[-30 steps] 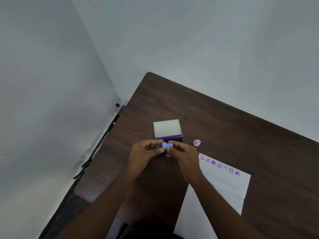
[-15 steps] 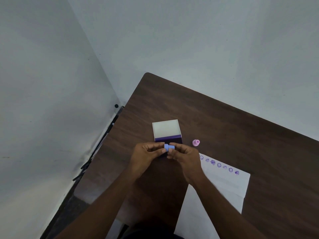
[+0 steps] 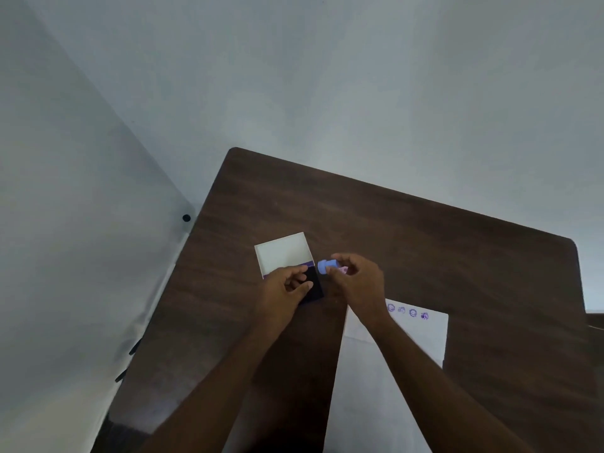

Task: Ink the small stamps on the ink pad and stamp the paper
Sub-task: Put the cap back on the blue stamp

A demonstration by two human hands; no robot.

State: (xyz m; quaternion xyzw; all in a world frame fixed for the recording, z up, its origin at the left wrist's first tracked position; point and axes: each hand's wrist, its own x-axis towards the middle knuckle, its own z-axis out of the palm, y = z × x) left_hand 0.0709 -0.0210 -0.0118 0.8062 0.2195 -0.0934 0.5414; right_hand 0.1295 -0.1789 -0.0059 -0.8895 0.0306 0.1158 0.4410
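Right hand [image 3: 356,282] pinching the small blue stamp [image 3: 325,266] just right of the open ink pad [image 3: 312,286], which the left hand [image 3: 282,294] steadies with curled fingers on the bench [image 3: 425,243]; the stamp, probably light and rigid, is best gripped by its barrel.

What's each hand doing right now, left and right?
Left hand: resting on the ink pad, fingers curled, holding nothing.
Right hand: closed on the blue stamp.
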